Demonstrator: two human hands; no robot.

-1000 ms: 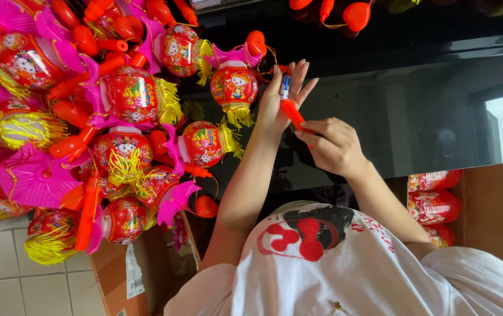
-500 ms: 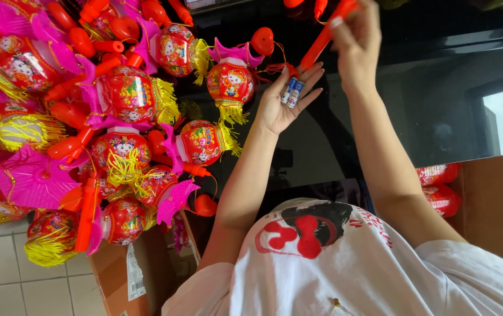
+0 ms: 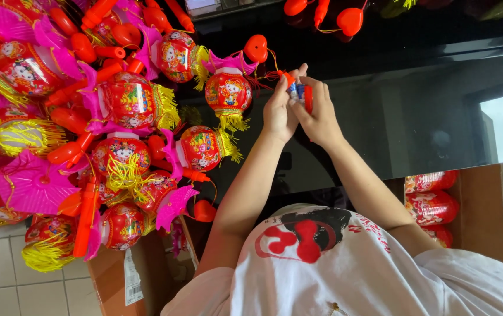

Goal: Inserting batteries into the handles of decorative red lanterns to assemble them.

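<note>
Both hands meet over a glossy black table (image 3: 415, 105). Left hand (image 3: 278, 111) & right hand (image 3: 319, 114) pinch together around small batteries (image 3: 296, 90), blue & silver, held at the fingertips between both palms. A red stick handle (image 3: 308, 98) sits w/ the batteries, against the right fingers. Just left of the grip: a red lantern (image 3: 228, 92) w/ yellow tassel, then a big pile of lanterns (image 3: 88, 134) in red & pink. A cardboard box (image 3: 474, 205) w/ more lanterns stands at right.
</note>
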